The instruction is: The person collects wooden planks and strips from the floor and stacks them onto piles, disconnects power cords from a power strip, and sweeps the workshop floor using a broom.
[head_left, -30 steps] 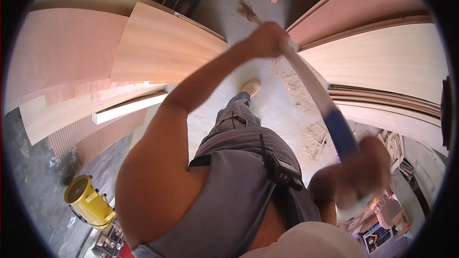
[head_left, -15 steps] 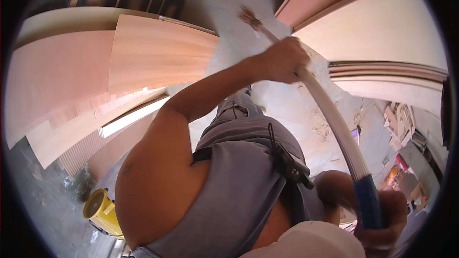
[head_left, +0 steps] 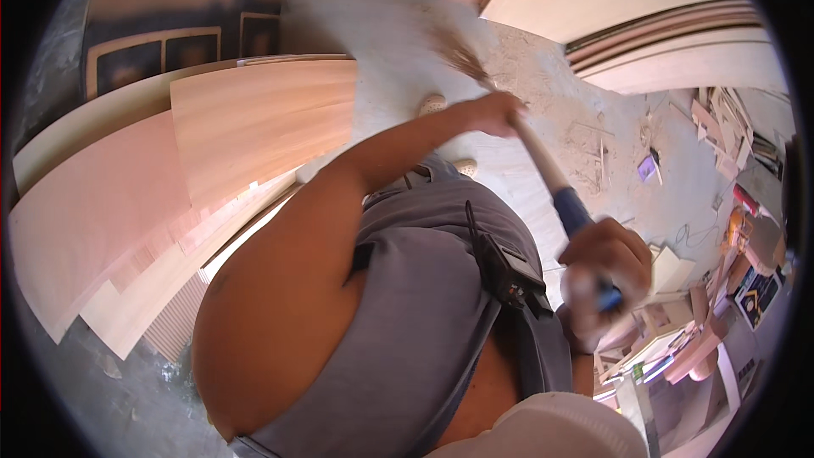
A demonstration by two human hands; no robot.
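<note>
Swung leftward, the pale, blue-gripped broom [head_left: 543, 161] stays clasped by left hand [head_left: 492, 112] and right hand [head_left: 604, 265] fingers.

White-and-blue broom handle [head_left: 560, 191], pale pink-tan plywood sheets [head_left: 254, 119]

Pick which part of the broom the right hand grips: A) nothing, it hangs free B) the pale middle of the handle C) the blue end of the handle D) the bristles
C: the right hand is closed around the blue end of the broom handle, while the left hand grips the pale part farther down, near the bristles.
</note>
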